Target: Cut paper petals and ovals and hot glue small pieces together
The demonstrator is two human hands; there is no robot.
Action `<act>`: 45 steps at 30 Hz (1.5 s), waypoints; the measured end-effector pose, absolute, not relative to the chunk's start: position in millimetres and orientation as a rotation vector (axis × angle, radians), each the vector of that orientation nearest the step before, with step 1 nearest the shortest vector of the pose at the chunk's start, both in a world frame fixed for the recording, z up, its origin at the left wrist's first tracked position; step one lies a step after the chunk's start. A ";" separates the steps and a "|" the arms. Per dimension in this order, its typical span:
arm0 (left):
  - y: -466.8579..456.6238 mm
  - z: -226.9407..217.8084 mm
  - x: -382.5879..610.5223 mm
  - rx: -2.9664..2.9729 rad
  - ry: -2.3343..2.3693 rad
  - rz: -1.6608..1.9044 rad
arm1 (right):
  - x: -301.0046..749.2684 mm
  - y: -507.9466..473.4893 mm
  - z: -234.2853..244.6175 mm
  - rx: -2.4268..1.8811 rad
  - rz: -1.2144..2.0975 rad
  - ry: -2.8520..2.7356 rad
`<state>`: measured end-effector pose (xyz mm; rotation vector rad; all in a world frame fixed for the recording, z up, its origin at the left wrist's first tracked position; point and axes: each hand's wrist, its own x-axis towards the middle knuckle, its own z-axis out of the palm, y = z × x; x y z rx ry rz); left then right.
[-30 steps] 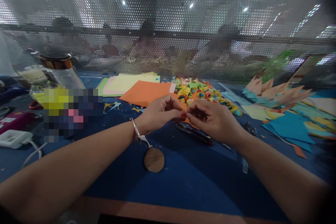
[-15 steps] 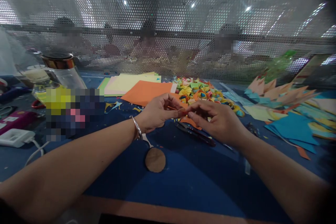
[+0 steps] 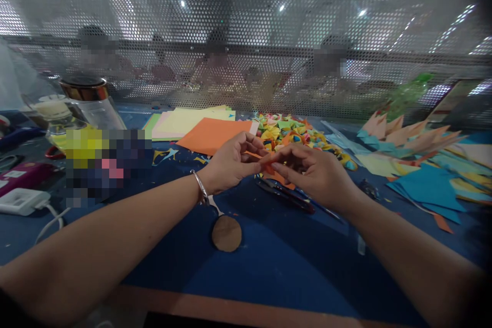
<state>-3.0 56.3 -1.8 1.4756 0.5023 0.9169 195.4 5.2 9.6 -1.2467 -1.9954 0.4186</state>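
Note:
My left hand [image 3: 230,164] and my right hand [image 3: 313,174] meet above the blue table [image 3: 284,261]. Both pinch a small orange paper piece [image 3: 265,164] between thumb and fingertips. A silver bangle [image 3: 200,188] rings my left wrist. Just beyond the hands lie an orange paper sheet [image 3: 213,133] and a heap of small folded coloured papers [image 3: 298,136]. Dark scissors [image 3: 286,196] rest on the table under my right hand.
A round brown disc [image 3: 226,233] lies near the front. Pale paper sheets [image 3: 188,119] sit at the back. Cut blue and peach paper shapes [image 3: 418,159] fill the right. Glass jars [image 3: 86,100] and a white charger [image 3: 21,201] stand left. A perforated screen [image 3: 246,36] closes the back, with people behind it.
Both hands have lifted slightly and shifted a little right while still working the orange paper piece between their fingertips.

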 end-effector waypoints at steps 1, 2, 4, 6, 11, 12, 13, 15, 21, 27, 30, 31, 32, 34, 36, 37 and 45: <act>56.7 -1.9 -3.3 1.480 0.489 0.920 | 195.6 5.9 9.2 -1.257 0.446 -1.982; 57.2 -2.0 -3.6 1.485 0.481 0.920 | 195.7 6.4 8.8 -1.260 0.469 -1.972; 57.9 -2.4 -4.2 1.497 0.479 0.911 | 195.8 7.2 7.9 -1.249 0.505 -1.972; 58.2 -2.8 -4.3 1.508 0.490 0.894 | 195.7 7.5 6.9 -1.235 0.522 -1.981; 55.8 -2.7 -3.4 1.519 0.545 0.897 | 194.0 6.6 5.3 -1.221 0.523 -1.966; 55.0 -2.2 -3.4 1.517 0.565 0.904 | 193.6 6.5 5.2 -1.211 0.520 -1.963; 54.2 -1.6 -3.5 1.514 0.589 0.909 | 193.3 6.4 5.1 -1.204 0.516 -1.963; 53.0 -0.5 -3.8 1.511 0.642 0.908 | 193.1 6.5 4.9 -1.201 0.503 -1.970; 51.6 -0.8 -2.4 1.459 0.699 0.917 | 196.3 8.1 3.2 -1.233 0.464 -1.996; 51.7 -2.8 -0.3 1.367 0.653 0.894 | 197.8 9.7 2.3 -1.237 0.495 -1.990; 52.0 -3.6 1.6 1.377 0.662 0.911 | 196.3 9.9 2.1 -1.245 0.523 -1.977; 52.1 -3.9 2.2 1.389 0.673 0.922 | 195.6 9.7 2.2 -1.249 0.523 -1.975; 52.1 -4.1 2.6 1.398 0.682 0.931 | 194.9 9.5 2.4 -1.251 0.522 -1.972; 52.1 -4.2 2.8 1.402 0.692 0.941 | 193.9 9.0 3.4 -1.251 0.527 -1.966; 52.4 -3.5 1.8 1.392 0.697 0.948 | 193.7 8.9 4.8 -1.257 0.545 -1.956; 52.8 -3.0 1.0 1.389 0.701 0.954 | 193.9 9.0 5.5 -1.260 0.562 -1.949; 54.1 0.7 -1.3 1.358 0.702 0.912 | 197.1 10.9 7.7 -1.285 0.635 -1.944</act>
